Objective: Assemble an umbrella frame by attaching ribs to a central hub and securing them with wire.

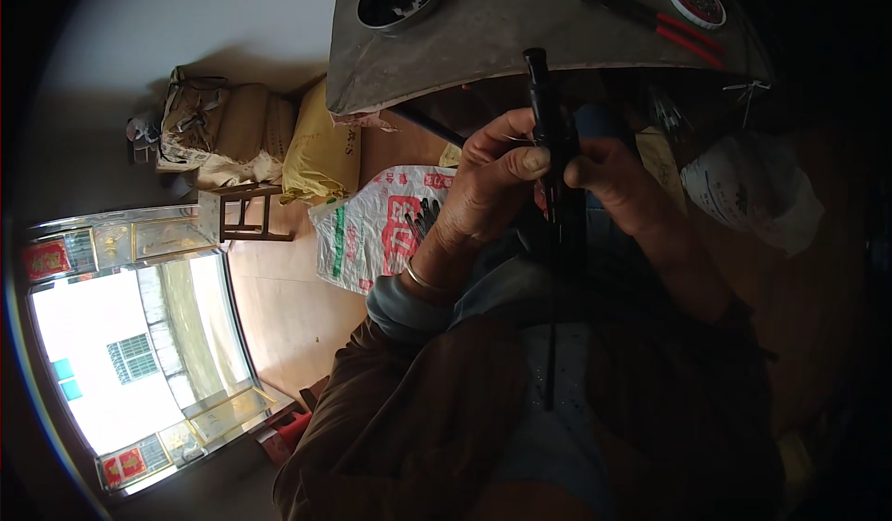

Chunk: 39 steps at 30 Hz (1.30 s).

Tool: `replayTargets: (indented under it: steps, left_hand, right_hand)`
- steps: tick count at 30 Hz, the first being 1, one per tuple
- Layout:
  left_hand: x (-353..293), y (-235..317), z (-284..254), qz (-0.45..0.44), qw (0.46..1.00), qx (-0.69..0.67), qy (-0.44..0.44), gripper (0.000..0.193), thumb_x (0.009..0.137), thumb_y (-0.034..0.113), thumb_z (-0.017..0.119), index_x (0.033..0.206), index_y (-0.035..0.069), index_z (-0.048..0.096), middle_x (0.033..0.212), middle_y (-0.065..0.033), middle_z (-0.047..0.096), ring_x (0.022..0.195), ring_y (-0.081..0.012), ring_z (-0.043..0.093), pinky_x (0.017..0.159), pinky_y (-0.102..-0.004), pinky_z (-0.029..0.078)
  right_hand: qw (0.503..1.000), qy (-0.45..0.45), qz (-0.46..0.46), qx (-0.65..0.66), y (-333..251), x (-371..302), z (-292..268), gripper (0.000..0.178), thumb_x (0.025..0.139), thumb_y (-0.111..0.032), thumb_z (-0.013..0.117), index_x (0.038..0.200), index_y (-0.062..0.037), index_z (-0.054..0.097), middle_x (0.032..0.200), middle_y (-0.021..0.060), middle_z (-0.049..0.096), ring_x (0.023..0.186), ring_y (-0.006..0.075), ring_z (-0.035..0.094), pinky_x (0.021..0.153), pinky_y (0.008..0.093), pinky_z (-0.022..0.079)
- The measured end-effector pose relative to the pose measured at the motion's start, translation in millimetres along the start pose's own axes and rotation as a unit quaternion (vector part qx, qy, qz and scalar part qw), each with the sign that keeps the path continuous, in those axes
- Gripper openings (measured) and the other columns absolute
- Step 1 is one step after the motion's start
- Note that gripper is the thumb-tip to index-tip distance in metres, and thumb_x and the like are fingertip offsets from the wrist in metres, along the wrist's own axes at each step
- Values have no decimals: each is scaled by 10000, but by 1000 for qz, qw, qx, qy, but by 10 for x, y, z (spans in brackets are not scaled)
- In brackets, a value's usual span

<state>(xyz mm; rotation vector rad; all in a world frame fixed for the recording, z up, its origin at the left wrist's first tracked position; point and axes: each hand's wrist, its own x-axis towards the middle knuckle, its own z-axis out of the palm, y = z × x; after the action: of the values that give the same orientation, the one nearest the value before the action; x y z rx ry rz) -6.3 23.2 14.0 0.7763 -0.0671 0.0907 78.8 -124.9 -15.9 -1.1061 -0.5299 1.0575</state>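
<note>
Black tube (550,117), one: we judge it best kept steady by the left hand (483,179), with light, even pressure from the right hand (624,185). Lies between both, left hand at nine o'clock, right at three; tip towards twelve, at the worktop (520,43). Left: pinched on it. Right: curled beside it; we cannot tell its grip.

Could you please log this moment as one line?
left hand: gripping dark tubular object | right hand: against same object | table: bowl, red-handled pliers
</note>
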Motion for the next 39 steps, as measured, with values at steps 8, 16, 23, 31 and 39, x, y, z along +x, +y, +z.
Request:
replayTargets:
  steps: [8, 16, 23, 31, 39]
  left_hand:
    - [-53, 56, 12, -4, 999, 50, 6, 317, 837, 60, 640, 1149, 81, 593, 999, -34, 609, 857, -118, 589, 754, -258, 500]
    - [-97, 95, 48, 13, 995, 99, -4, 307, 834, 73, 644, 1137, 78, 595, 994, -30, 568, 857, -113, 573, 640, -236, 493]
    - [-95, 129, -17, -45, 993, 110, 13, 367, 808, 134, 681, 1148, 52, 572, 1121, -69, 582, 1008, -182, 555, 925, -330, 418]
    - [-95, 112, -111, -36, 993, 109, 32, 432, 795, 157, 695, 1190, 52, 556, 1131, -74, 584, 1037, -187, 551, 929, -334, 416]
    - [-51, 76, -115, -64, 994, 77, 35, 409, 819, 162, 666, 1198, 67, 548, 1109, -82, 589, 946, -181, 590, 690, -283, 527]
  right_hand:
    - [999, -36, 25, 5, -24, 6, -26, 413, 766, -449, 713, 891, -66, 626, 628, -40, 534, 548, 49, 512, 490, 200, 406]
    - [995, -53, -5, 84, -9, 9, 126, 397, 763, -339, 744, 995, -50, 599, 743, -10, 578, 667, 91, 571, 613, 259, 488]
    - [972, -71, 42, 220, -29, -38, 170, 462, 775, -335, 730, 1057, -24, 539, 804, 85, 626, 696, 197, 640, 660, 355, 554]
    - [971, -50, 34, 230, -18, -20, 213, 450, 786, -356, 716, 1033, -23, 542, 783, 100, 630, 658, 212, 646, 631, 365, 562]
    - [974, -35, 25, 221, -4, -11, 194, 453, 791, -353, 713, 1039, -15, 542, 832, 85, 612, 713, 182, 634, 622, 351, 565]
